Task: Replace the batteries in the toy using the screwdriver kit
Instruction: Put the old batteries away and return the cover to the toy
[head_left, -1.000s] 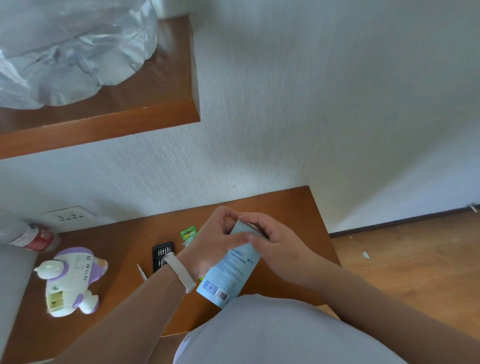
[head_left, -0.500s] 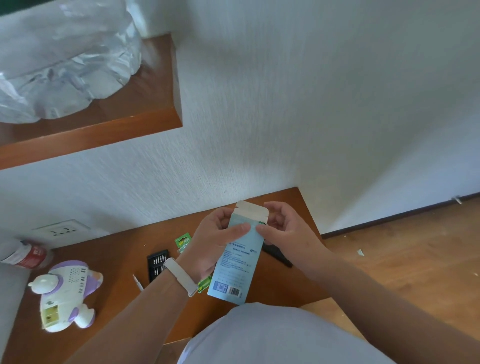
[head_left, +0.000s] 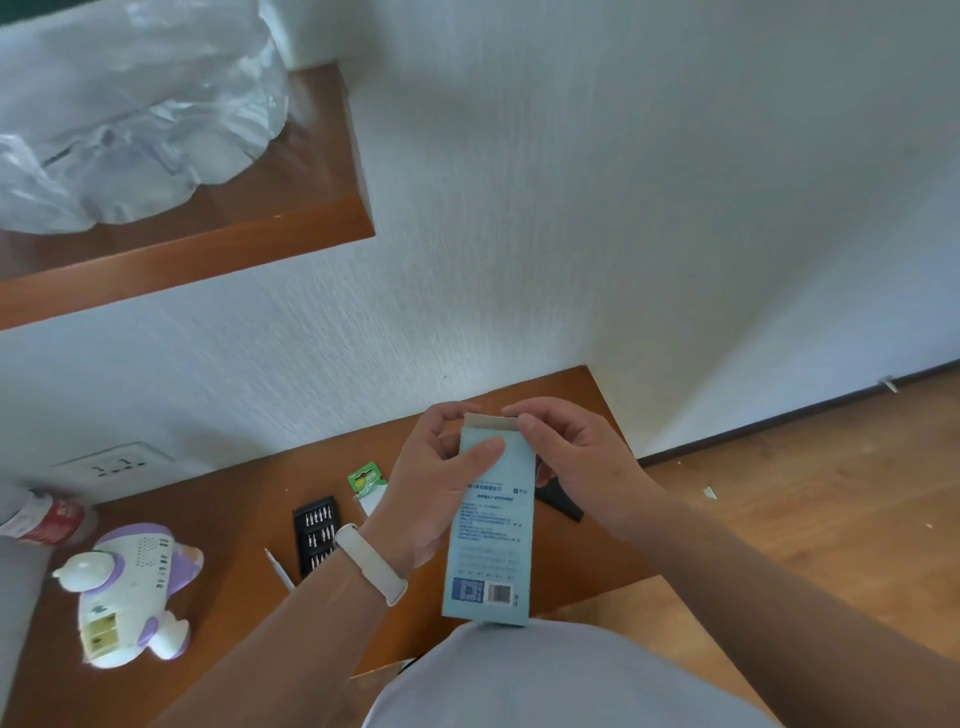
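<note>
A pale blue cardboard box (head_left: 491, 551) with print and a barcode stands upright above the wooden table (head_left: 223, 525). My left hand (head_left: 436, 483) grips its upper left side, thumb across the front. My right hand (head_left: 576, 462) holds the upper right side and pinches the flap at the top. The white and purple toy (head_left: 130, 592) lies at the left with its yellow battery bay showing. A black tray of screwdriver bits (head_left: 316, 535) lies mid-table, a thin white screwdriver (head_left: 279, 569) beside it. A green battery pack (head_left: 368, 480) lies behind my left hand.
A black piece (head_left: 558, 501) lies partly hidden under my right hand. A bottle with a red label (head_left: 47, 519) lies at the far left below a wall socket (head_left: 117, 462). A wooden shelf (head_left: 208, 244) above holds a clear plastic bag (head_left: 130, 109). Wooden floor (head_left: 805, 493) lies right.
The box has swung from a tilt to upright and risen a little. Its top flap, folded shut a second ago, has come up under my fingers. The view has shifted slightly.
</note>
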